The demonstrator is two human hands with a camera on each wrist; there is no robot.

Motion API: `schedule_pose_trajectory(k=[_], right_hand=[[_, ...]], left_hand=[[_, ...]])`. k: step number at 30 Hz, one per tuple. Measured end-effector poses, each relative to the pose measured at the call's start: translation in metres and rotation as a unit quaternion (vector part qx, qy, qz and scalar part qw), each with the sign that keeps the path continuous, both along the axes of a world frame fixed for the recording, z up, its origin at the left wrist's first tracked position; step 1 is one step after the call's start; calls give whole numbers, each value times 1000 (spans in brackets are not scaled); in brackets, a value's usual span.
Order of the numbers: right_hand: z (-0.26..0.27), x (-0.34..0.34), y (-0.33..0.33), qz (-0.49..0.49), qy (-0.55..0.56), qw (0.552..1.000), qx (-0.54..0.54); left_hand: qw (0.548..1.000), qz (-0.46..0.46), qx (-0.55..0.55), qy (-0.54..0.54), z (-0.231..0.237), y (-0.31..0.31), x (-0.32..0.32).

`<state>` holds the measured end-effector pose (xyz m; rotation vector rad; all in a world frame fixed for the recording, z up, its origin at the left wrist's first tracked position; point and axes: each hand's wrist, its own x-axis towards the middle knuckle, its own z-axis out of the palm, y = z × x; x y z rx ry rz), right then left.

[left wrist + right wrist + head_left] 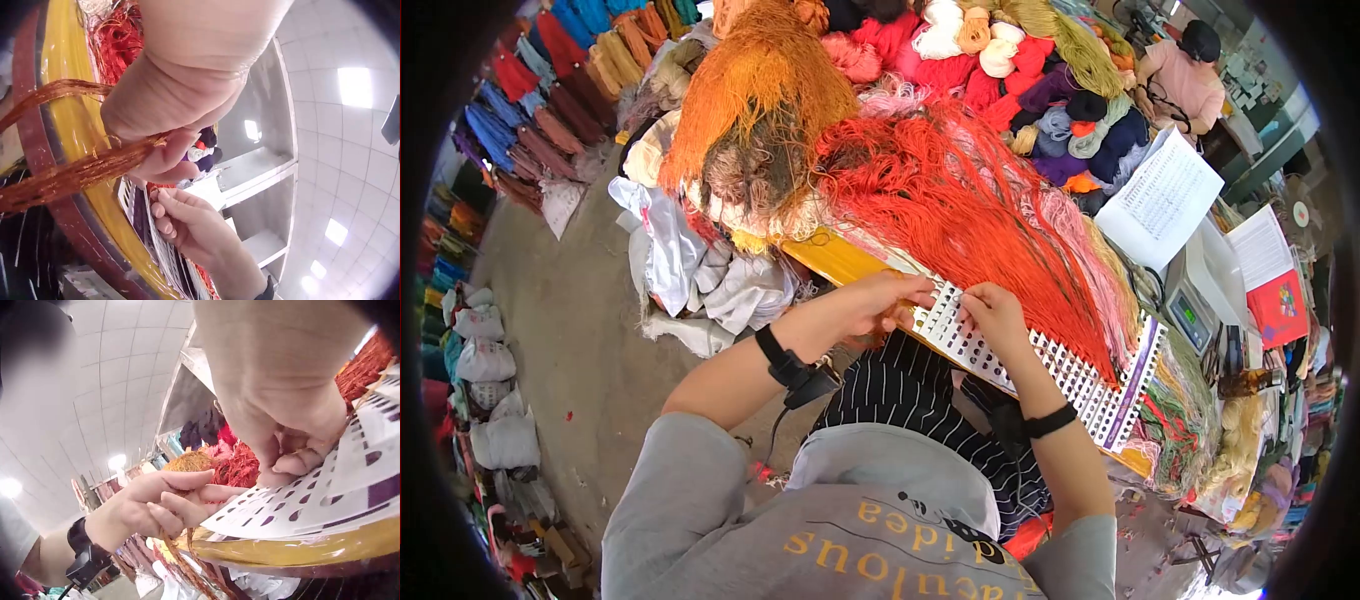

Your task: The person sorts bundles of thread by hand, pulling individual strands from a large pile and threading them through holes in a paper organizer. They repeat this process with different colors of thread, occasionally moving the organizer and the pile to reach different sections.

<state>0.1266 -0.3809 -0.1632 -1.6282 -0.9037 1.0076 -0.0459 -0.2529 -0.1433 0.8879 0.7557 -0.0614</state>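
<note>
A rust-orange yarn bundle (81, 178) passes through the curled fingers of my left hand (181, 87) and hangs over the yellow table edge (119, 225). White punched cards (960, 335) with rows of holes lie fanned along that edge. My right hand (997, 318) is over the cards, thumb and fingertips pinching a thin strand of yarn (306, 450) at the holes. In the right wrist view my left hand (165, 503) is beside the cards' end, with the yarn hanging below it.
Loose red yarn (960, 210) and an orange-brown heap (760, 90) cover the table behind the cards. To the right are a scale (1195, 315), paper sheets (1162, 195) and a red booklet (1280, 308). White bags (670, 250) lie at the left; a person (1185, 80) sits at the back right.
</note>
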Motion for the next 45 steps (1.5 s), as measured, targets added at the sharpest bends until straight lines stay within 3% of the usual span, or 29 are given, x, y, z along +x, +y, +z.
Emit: schedule_pose_trajectory(k=[2, 7, 11, 16, 19, 22, 24, 26, 28, 30, 32, 34, 35, 37, 39, 40, 41, 42, 45], right_hand=[[-4, 0, 7, -6, -12, 1000, -12], [2, 2, 14, -58, 20, 997, -42], [-2, 5, 18, -62, 41, 995, -62], [0, 9, 19, -49, 46, 993, -99], [1, 9, 17, -37, 62, 993, -92], [-1, 8, 16, -39, 79, 994, -63], [-9, 8, 14, -16, 53, 998, -36], [-5, 8, 12, -10, 53, 997, -47], [1, 9, 11, 2, 47, 997, -60], [8, 12, 7, 7, 117, 991, -68], [13, 14, 5, 4, 150, 986, -72], [13, 14, 5, -3, 186, 980, -74], [8, 14, 5, 8, 164, 985, -62], [-4, 14, 6, 28, 127, 991, -44], [-5, 10, 5, 27, 106, 993, -41], [-5, 9, 7, 31, 82, 995, -38], [-7, 9, 8, 32, 85, 995, -36], [-10, 9, 8, 32, 77, 996, -45], [-12, 9, 8, 31, 70, 996, -49]], left_hand=[[1000, 3, -4, 1, -8, 2, 6], [990, -20, 136, -37, -15, 3, 27], [991, -5, 133, -31, -24, 7, 42], [983, -79, 165, 9, -14, 11, 50], [979, -79, 186, 3, -31, 15, 53], [965, -65, 255, 15, -7, 22, 38], [997, -43, 46, -48, 12, 55, 24], [974, -49, -58, -214, 38, 79, 8], [970, -7, -35, -239, 56, 76, 5], [963, 38, -12, -268, 54, 68, 8], [983, -109, 25, -146, 27, 42, 23], [959, -238, 141, -54, -2, 18, 35], [959, -241, 142, -55, 2, 19, 36], [934, -147, 326, 5, 12, 24, 33], [932, -50, 358, 14, 38, 60, 22], [986, -12, 161, -48, 47, 90, 11], [988, 7, 99, -122, 50, 122, -2], [980, 106, 89, -146, 73, 132, -13], [951, 237, 38, -193, 107, 187, -42]])
